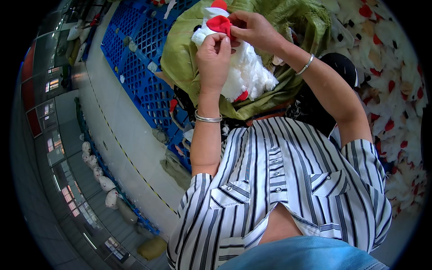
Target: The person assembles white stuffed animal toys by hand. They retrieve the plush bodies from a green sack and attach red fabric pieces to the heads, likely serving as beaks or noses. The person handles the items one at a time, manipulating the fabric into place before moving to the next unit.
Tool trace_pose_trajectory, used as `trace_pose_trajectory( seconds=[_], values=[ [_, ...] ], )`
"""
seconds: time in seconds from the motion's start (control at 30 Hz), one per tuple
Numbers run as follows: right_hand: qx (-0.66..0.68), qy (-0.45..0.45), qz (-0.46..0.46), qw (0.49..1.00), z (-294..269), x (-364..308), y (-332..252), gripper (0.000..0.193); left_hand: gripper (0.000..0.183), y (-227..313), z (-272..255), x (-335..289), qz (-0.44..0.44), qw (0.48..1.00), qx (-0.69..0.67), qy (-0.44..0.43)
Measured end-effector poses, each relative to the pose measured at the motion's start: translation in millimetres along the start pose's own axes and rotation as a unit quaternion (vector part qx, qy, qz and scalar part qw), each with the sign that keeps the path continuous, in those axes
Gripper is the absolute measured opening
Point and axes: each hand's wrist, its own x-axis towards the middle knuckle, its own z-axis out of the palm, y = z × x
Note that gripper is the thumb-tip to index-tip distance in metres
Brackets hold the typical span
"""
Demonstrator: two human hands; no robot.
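Observation:
A fluffy white plush toy with red parts lies over a green woven sack in front of me. My left hand is closed on the toy's near side, thumb and fingers pinched just below a red fabric piece. From the right, my right hand pinches the edge of that same red piece. Both hands meet close together at the toy's upper end. A small black spot shows on the toy left of the red piece. Whatever lies between the fingertips is hidden.
The green woven sack sits beneath the toy. Blue plastic pallets with scraps on them are to the left. At the right lies a large heap of white plush pieces with red parts. Bagged goods line the floor's far left.

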Motion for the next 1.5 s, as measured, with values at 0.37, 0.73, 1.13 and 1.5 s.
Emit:
trace_pose_trajectory(
  seconds=[0.37,0.73,1.13,1.5],
  values=[
    [0.130,-0.188,0.074,0.971,-22,0,-30,0.029,0.027,-2,-19,0,-0.008,0.999,-0.047,0.000],
    [-0.101,-0.205,0.034,0.973,-16,-3,-18,0.046,0.018,36,-43,13,0.093,0.995,-0.043,0.016],
    [0.095,-0.070,0.147,0.982,-44,14,-19,0.020,0.072,-98,-46,-59,-0.184,0.977,0.101,-0.041],
    [0.151,0.011,0.111,0.982,-54,23,-21,0.010,0.018,-84,-33,-68,-0.183,0.977,-0.100,0.041]
  ],
)
